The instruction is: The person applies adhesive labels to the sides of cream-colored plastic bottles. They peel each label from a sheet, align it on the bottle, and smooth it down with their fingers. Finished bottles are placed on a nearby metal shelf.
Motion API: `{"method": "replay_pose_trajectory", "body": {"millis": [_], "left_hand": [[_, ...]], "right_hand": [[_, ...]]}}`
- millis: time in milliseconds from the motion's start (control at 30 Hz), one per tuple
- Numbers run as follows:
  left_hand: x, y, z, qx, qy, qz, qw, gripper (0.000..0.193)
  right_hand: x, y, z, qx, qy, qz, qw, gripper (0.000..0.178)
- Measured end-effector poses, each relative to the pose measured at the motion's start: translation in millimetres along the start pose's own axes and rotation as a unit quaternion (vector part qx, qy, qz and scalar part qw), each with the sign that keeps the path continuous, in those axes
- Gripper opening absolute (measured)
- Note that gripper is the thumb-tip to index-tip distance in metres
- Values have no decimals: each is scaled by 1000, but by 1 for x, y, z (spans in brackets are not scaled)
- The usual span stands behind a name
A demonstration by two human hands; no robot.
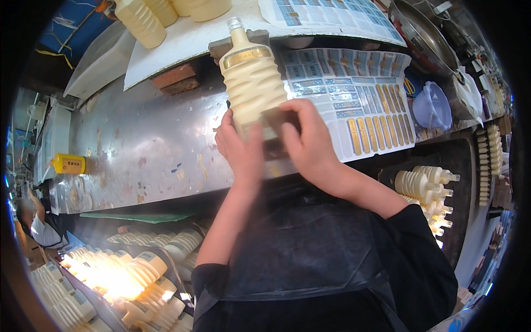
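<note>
A cream bottle [253, 83] with wavy ridges, a clear neck and a gold label near its shoulder lies in front of me, neck pointing away. Its upper end leans on a brownish block [261, 39]. My left hand [241, 146] is on the lower left side of the bottle, fingers round its edge, the thumb side smeared by motion. At the lower right side, my right hand [310, 138] pinches a small dark flat piece [272, 120] against the bottle's lower part. Whether that piece is a label or a pad cannot be made out.
Sheets of blue and gold labels [348, 122] lie right of the bottle. Beyond them stand a lilac bucket [432, 108] and a metal basin [423, 36]. A yellow container [69, 164] is at left on the metal table [144, 138]. Crated bottles [138, 271] fill the lower left.
</note>
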State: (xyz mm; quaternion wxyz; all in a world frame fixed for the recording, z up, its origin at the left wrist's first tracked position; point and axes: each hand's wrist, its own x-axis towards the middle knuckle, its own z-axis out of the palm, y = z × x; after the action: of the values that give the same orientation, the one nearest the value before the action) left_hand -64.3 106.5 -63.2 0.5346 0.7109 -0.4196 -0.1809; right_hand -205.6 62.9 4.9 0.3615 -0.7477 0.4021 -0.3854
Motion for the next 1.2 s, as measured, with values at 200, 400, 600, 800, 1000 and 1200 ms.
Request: {"method": "replay_pose_trajectory", "body": {"millis": [200,400,600,800,1000,1200], "left_hand": [[0,-1,2,-67,3,-23,997,58],[0,-14,1,-249,-6,-65,966,49],[2,-2,-9,-339,-14,-119,933,34],[3,14,-14,-172,-2,-66,983,29],[3,3,-14,-259,-14,-76,963,30],[3,3,-13,-266,-25,-78,960,28]], "right_hand": [[-12,50,-7,57,80,61,993,33],[-12,41,-13,155,67,71,983,35],[-2,39,-19,33,48,-4,998,28],[-6,13,-25,-145,16,-284,948,31],[-4,-5,-21,-140,33,-349,926,26],[-16,-16,-19,-169,-39,-366,914,31]]}}
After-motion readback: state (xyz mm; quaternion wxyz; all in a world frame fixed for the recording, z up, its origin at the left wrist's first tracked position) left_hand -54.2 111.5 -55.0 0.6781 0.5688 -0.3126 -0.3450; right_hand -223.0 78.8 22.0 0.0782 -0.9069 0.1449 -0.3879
